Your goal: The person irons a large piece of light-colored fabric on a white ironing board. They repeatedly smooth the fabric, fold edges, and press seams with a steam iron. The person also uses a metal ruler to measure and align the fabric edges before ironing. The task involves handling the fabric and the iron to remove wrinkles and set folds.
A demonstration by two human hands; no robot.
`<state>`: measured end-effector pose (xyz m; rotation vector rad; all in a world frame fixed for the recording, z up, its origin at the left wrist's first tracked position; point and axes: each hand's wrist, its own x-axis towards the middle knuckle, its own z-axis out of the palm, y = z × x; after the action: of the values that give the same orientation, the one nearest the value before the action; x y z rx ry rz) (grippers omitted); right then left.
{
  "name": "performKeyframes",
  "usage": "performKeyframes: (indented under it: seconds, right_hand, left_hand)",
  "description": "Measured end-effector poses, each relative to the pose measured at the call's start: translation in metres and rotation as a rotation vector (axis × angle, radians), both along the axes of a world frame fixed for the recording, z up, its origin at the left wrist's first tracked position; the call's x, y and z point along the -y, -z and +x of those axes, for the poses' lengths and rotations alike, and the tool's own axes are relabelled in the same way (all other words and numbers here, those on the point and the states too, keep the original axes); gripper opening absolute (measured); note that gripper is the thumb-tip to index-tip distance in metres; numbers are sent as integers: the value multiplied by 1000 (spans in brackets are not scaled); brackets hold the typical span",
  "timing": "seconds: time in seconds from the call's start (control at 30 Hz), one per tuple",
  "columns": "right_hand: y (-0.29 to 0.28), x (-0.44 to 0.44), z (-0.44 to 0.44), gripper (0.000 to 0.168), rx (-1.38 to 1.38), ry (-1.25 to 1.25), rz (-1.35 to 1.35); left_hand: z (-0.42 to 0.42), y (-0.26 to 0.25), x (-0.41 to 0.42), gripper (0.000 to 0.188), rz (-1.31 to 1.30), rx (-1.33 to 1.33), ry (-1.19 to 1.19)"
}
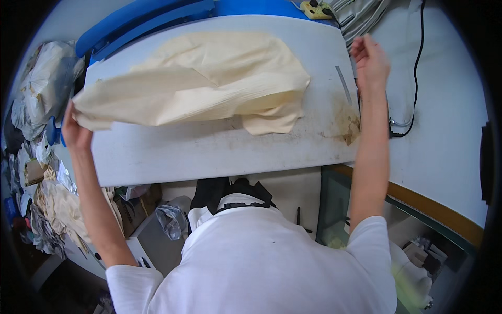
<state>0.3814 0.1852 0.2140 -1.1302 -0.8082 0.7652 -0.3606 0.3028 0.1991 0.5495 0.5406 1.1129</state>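
A cream fabric piece (219,78) lies in loose folds across the white padded table (219,153). At the table's left edge my left hand (76,127) grips the fabric's left end, which is slightly blurred. My right hand (368,62) is raised at the table's right edge, away from the fabric, with its fingers curled; whether it holds anything does not show. A thin grey strip (343,84) lies on the table just left of my right forearm. Brown stains mark the tabletop near it.
Blue curved plastic (149,27) borders the table's far left. A yellow power strip (316,10) with plugs sits at the back right. A black cable (416,78) runs over the white surface at right. Plastic bags (49,82) and heaped cloth (62,204) stand at left.
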Motion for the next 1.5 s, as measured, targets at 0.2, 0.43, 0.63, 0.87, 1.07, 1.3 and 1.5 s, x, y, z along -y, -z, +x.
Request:
performKeyframes:
  seconds: [0.2, 0.43, 0.63, 0.87, 1.07, 1.3, 1.5]
  right_hand:
    - [35, 14, -22, 14, 607, -189, -428]
    - [178, 24, -201, 44, 643, -261, -712]
    - [181, -19, -235, 49, 524, -165, -738]
    - [-61, -53, -103, 19, 343, -211, 36]
    - [-116, 48, -86, 14, 628, -196, 24]
    - [-59, 129, -86, 26, 867, -267, -102]
    - [59, 163, -91, 20, 808, -186, -200]
  left_hand:
    - [-17, -118, -36, 44, 80, -386, -394]
    - [-85, -89, -61, 41, -22, -699, -349]
    - [-123, -79, -107, 42, -66, -979, -615]
    - [-99, -183, -123, 49, 7, -1240, -762]
    - [-161, -205, -64, 45, 215, -1630, -710]
    - [-181, -80, 45, 27, 388, -1916, -491]
    - [-129, 42, 125, 31, 260, -1864, -517]
